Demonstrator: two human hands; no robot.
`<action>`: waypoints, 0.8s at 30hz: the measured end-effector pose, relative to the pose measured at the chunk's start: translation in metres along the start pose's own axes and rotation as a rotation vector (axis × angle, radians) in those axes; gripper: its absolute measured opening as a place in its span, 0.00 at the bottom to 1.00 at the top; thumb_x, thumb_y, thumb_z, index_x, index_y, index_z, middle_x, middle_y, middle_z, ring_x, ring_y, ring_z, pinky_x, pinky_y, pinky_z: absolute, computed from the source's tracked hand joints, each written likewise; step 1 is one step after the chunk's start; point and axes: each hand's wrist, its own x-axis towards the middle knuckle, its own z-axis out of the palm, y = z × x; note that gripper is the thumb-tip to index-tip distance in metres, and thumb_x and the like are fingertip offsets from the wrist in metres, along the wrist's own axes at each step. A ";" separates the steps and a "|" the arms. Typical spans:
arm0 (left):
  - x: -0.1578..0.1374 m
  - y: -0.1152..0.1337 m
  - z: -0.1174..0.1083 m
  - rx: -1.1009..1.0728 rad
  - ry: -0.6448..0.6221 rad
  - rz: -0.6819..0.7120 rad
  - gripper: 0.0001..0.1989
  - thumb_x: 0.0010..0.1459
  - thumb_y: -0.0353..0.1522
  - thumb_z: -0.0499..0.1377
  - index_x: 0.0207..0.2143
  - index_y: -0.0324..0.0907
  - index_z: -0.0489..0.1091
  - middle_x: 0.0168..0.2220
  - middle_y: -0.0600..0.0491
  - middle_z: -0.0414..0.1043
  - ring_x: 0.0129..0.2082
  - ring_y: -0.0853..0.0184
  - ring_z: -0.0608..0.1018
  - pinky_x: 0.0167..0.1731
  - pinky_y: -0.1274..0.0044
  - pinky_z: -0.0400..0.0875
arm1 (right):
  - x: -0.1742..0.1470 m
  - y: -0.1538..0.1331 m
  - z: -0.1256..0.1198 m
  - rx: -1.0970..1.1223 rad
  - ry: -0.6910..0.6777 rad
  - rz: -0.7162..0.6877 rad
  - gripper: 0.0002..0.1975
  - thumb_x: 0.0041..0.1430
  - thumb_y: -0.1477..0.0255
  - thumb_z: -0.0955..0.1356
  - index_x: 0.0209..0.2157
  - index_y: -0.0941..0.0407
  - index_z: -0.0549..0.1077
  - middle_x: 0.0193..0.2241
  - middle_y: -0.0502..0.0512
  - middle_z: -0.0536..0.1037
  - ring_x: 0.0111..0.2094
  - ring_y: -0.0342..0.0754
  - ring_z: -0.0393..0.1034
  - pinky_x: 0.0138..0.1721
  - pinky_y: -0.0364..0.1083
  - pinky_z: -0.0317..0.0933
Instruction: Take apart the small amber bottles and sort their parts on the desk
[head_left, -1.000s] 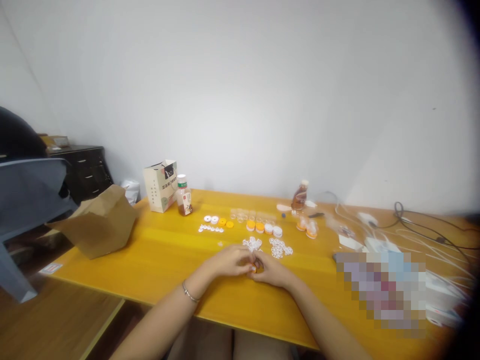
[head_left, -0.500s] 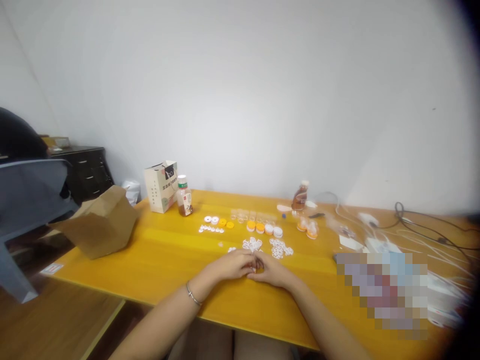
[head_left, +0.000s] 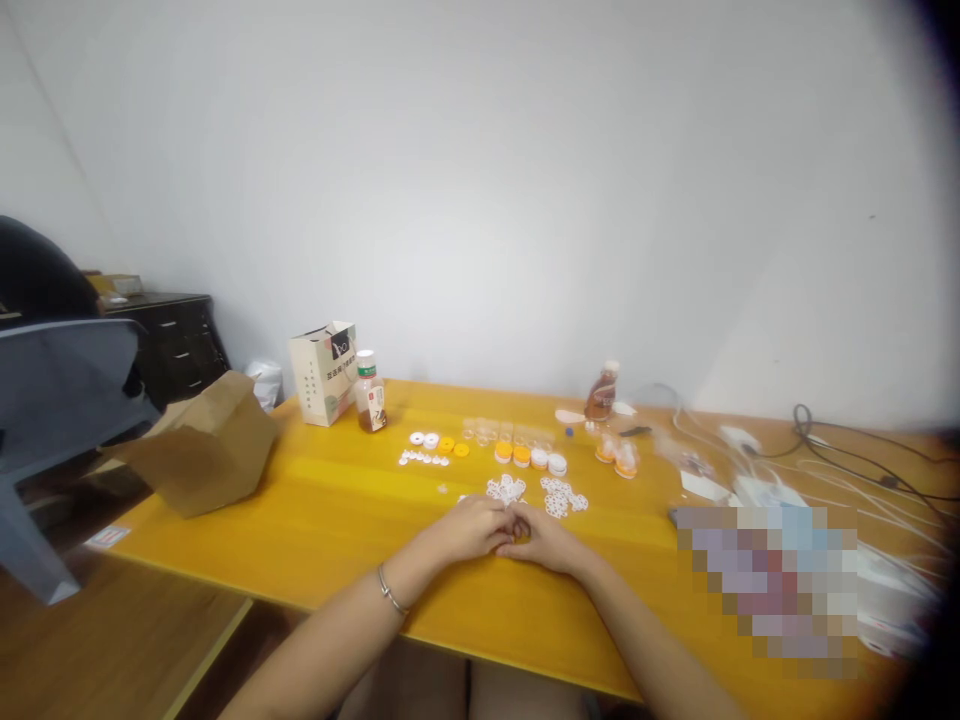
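Note:
My left hand and my right hand meet over the near part of the table, fingertips touching. The fingers of both are curled and pressed together; what lies between them, if anything, is too small to make out. Just beyond the fingers lie a pile of small white rings and another pile of white rings. Farther back, orange lids and white lids stand in a row, with clear plastic cups behind them. To the left are flat white discs, orange discs and small white pieces.
A brown paper bag leans at the table's left side. Behind it stand a printed gift bag and a drink bottle. A brown bottle is at the back, near clear orange-based containers. Cables clutter the right.
The view has shifted very slightly. Both hands stay together in nearly the same place, with only small finger movement; the objects on the table have not moved.

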 end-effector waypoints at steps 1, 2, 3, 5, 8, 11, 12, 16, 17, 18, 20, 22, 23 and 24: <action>0.000 0.000 0.001 0.025 0.006 -0.001 0.06 0.56 0.31 0.53 0.34 0.41 0.69 0.35 0.51 0.72 0.37 0.67 0.73 0.39 0.78 0.64 | 0.000 0.000 0.000 0.009 0.000 0.004 0.11 0.44 0.68 0.69 0.25 0.56 0.62 0.22 0.46 0.63 0.25 0.41 0.57 0.26 0.40 0.53; 0.000 0.000 0.001 0.051 0.012 0.001 0.07 0.56 0.31 0.52 0.34 0.41 0.69 0.35 0.51 0.72 0.36 0.66 0.73 0.38 0.78 0.64 | 0.000 0.000 0.000 0.018 -0.002 0.010 0.11 0.44 0.68 0.69 0.25 0.56 0.62 0.22 0.45 0.62 0.25 0.41 0.57 0.26 0.40 0.53; 0.000 0.000 0.002 0.075 0.018 0.004 0.07 0.56 0.31 0.52 0.34 0.41 0.69 0.35 0.51 0.72 0.36 0.66 0.73 0.37 0.78 0.64 | 0.000 0.000 0.001 0.024 -0.005 0.015 0.11 0.44 0.69 0.69 0.25 0.56 0.62 0.22 0.45 0.62 0.24 0.41 0.56 0.25 0.40 0.53; -0.001 -0.001 0.003 0.110 0.024 0.012 0.07 0.56 0.31 0.52 0.34 0.41 0.69 0.34 0.52 0.72 0.35 0.66 0.73 0.37 0.77 0.64 | 0.000 0.001 0.001 0.026 -0.007 0.017 0.11 0.44 0.69 0.69 0.25 0.56 0.62 0.22 0.45 0.62 0.24 0.41 0.56 0.25 0.40 0.53; 0.000 -0.002 0.006 0.134 0.024 0.021 0.07 0.55 0.30 0.52 0.34 0.41 0.69 0.33 0.52 0.72 0.34 0.67 0.73 0.37 0.78 0.64 | 0.000 0.000 0.001 0.004 0.004 0.016 0.11 0.44 0.69 0.69 0.26 0.56 0.62 0.22 0.45 0.63 0.24 0.41 0.57 0.25 0.40 0.53; 0.000 -0.003 0.008 0.153 0.020 0.020 0.07 0.54 0.29 0.52 0.32 0.40 0.69 0.32 0.52 0.72 0.32 0.68 0.73 0.36 0.78 0.64 | 0.000 0.000 0.000 0.004 0.002 0.017 0.10 0.43 0.70 0.69 0.26 0.57 0.63 0.22 0.45 0.63 0.24 0.40 0.56 0.25 0.39 0.52; 0.001 -0.004 0.009 0.155 0.020 0.019 0.06 0.54 0.28 0.53 0.32 0.40 0.70 0.31 0.51 0.72 0.32 0.68 0.73 0.36 0.78 0.64 | 0.000 0.000 0.000 0.008 0.002 0.016 0.10 0.43 0.70 0.69 0.25 0.57 0.63 0.22 0.45 0.62 0.24 0.40 0.56 0.25 0.39 0.52; 0.001 -0.002 0.009 0.146 0.030 0.016 0.06 0.53 0.29 0.53 0.32 0.41 0.70 0.32 0.51 0.72 0.32 0.68 0.73 0.36 0.78 0.63 | 0.000 0.001 0.002 -0.001 0.019 0.022 0.10 0.44 0.69 0.69 0.26 0.57 0.64 0.22 0.45 0.64 0.24 0.41 0.57 0.25 0.39 0.53; 0.001 -0.002 0.007 0.143 0.032 0.015 0.06 0.54 0.29 0.53 0.32 0.41 0.70 0.32 0.52 0.72 0.32 0.68 0.73 0.36 0.79 0.63 | 0.000 0.000 0.002 -0.001 0.021 0.022 0.10 0.44 0.70 0.69 0.27 0.57 0.64 0.23 0.46 0.64 0.25 0.41 0.57 0.26 0.40 0.53; 0.001 -0.001 0.005 0.139 0.034 0.012 0.07 0.54 0.30 0.53 0.32 0.41 0.70 0.31 0.52 0.72 0.32 0.68 0.73 0.36 0.79 0.63 | -0.001 0.000 0.002 0.003 0.022 0.021 0.10 0.44 0.70 0.69 0.28 0.57 0.65 0.23 0.46 0.65 0.25 0.41 0.58 0.26 0.40 0.53; 0.000 -0.001 -0.001 0.145 0.042 -0.028 0.07 0.55 0.31 0.52 0.32 0.42 0.70 0.30 0.52 0.72 0.32 0.68 0.73 0.35 0.79 0.62 | -0.001 -0.002 0.001 0.012 0.020 0.028 0.10 0.43 0.70 0.69 0.28 0.57 0.65 0.24 0.47 0.65 0.25 0.41 0.58 0.26 0.40 0.53; -0.001 -0.004 -0.009 0.191 0.049 -0.131 0.08 0.56 0.31 0.52 0.30 0.42 0.70 0.28 0.52 0.71 0.31 0.67 0.72 0.34 0.78 0.62 | -0.003 -0.005 -0.001 0.021 0.013 0.050 0.12 0.42 0.69 0.70 0.28 0.56 0.64 0.23 0.46 0.64 0.25 0.41 0.57 0.26 0.40 0.53; -0.002 -0.006 -0.012 0.225 0.048 -0.193 0.08 0.55 0.31 0.52 0.28 0.41 0.70 0.28 0.51 0.70 0.31 0.66 0.72 0.34 0.77 0.62 | -0.003 -0.007 -0.002 0.025 0.009 0.063 0.12 0.42 0.68 0.70 0.27 0.56 0.63 0.23 0.45 0.64 0.25 0.40 0.56 0.26 0.40 0.52; -0.003 -0.008 -0.016 0.260 0.042 -0.250 0.09 0.55 0.31 0.52 0.27 0.40 0.70 0.27 0.50 0.70 0.31 0.65 0.72 0.34 0.76 0.62 | -0.003 -0.008 -0.002 0.030 0.006 0.073 0.13 0.42 0.67 0.70 0.27 0.56 0.63 0.23 0.45 0.63 0.24 0.40 0.56 0.25 0.40 0.52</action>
